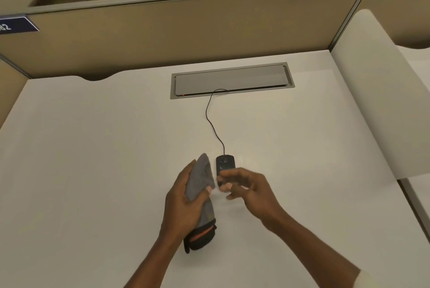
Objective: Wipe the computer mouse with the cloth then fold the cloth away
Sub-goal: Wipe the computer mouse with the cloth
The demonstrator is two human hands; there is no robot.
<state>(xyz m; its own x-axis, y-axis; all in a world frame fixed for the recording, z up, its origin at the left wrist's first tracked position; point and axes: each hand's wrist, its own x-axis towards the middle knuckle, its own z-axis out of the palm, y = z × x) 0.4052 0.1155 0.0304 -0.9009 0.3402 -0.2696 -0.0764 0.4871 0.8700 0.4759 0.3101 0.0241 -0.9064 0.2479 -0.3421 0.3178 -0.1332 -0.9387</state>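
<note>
Left hand [183, 204] closed around grey cloth [201, 178]; thumb pinned across its front, bunched top poking above the fingers, dark orange-striped end hanging below the palm. Just right of that grip, black mouse [225, 166] flat on white desk [93, 159]. Right hand [249, 188] over the mouse's near end, fingers loosely curled, blurred; cannot tell whether it grips the mouse. Cable [213, 122] leads away from the hands to grey hatch [230, 79].
</note>
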